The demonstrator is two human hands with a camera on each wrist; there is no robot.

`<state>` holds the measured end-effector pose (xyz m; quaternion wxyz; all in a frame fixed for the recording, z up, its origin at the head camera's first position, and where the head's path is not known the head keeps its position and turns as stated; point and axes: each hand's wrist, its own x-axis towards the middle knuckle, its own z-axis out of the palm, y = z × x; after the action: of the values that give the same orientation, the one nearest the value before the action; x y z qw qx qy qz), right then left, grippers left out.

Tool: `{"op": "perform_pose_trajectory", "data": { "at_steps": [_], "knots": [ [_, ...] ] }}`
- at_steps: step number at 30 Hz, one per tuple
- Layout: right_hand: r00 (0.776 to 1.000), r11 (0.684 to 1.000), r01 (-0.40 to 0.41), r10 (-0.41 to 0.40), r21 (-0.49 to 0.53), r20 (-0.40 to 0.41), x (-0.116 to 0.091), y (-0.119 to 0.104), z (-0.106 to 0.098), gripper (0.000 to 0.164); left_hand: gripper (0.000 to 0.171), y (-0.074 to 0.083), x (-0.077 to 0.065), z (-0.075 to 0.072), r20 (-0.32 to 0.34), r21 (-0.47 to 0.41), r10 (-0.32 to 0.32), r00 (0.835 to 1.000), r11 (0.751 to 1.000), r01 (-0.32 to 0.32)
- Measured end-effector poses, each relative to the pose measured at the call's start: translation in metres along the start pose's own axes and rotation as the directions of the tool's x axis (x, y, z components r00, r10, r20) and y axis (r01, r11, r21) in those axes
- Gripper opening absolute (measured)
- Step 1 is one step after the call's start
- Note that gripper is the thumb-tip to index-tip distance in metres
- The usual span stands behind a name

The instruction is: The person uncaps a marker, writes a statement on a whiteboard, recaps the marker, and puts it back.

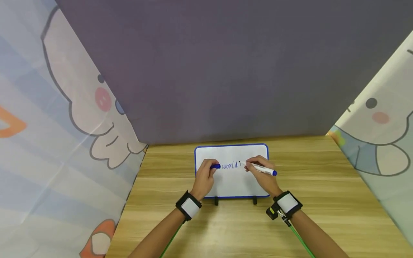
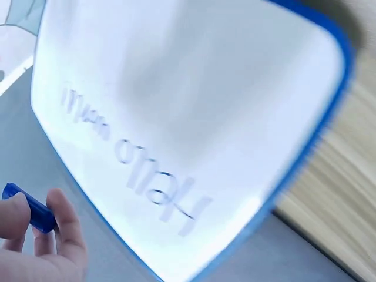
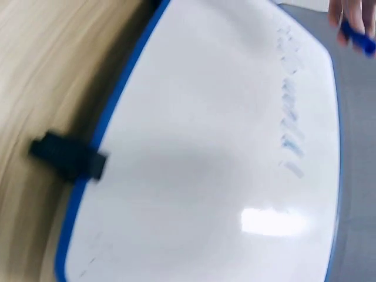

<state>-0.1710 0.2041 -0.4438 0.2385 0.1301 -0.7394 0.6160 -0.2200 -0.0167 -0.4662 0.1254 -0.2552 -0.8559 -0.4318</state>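
Note:
A small whiteboard (image 1: 238, 184) with a blue rim stands on two dark feet. Blue handwriting (image 1: 229, 165) runs across it; the left wrist view shows "Hello" before the word that reads "world!" in the head view. My right hand (image 1: 265, 177) grips a white marker (image 1: 262, 168) with a blue end, its dark tip right at the exclamation mark. Between the thumb and fingers of my left hand (image 1: 204, 178) is a blue marker cap (image 2: 34, 210), pinched in front of the board's left part. That hand covers the start of the writing in the head view.
The board stands on a wood-grain table (image 1: 238, 233), near a dark grey back panel (image 1: 219, 71). Cartoon-printed cloth (image 1: 58, 161) hangs at both sides. A black foot (image 3: 69, 155) juts out from the board's lower edge. Each wrist wears a black strap (image 1: 288, 203).

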Motion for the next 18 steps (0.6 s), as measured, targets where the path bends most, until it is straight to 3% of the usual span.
{"op": "perform_pose_trajectory", "data": {
  "at_steps": [7, 13, 18],
  "knots": [
    [0.996, 0.995, -0.040, 0.032, 0.086, 0.087, 0.003, 0.001, 0.014, 0.009, 0.020, 0.014, 0.011, 0.013, 0.046, -0.062, 0.009, 0.999, 0.998, -0.006],
    [0.990, 0.991, -0.060, 0.043, 0.119, 0.135, 0.006, 0.014, 0.019, 0.009, 0.019, 0.018, 0.015, 0.017, 0.053, -0.105, 0.046, 0.998, 0.994, -0.040],
    [0.984, 0.984, -0.104, 0.080, 0.143, 0.161, 0.008, 0.012, 0.019, 0.012, 0.019, 0.018, 0.017, 0.019, 0.091, -0.120, 0.073, 0.993, 0.991, -0.062]
  ]
}}
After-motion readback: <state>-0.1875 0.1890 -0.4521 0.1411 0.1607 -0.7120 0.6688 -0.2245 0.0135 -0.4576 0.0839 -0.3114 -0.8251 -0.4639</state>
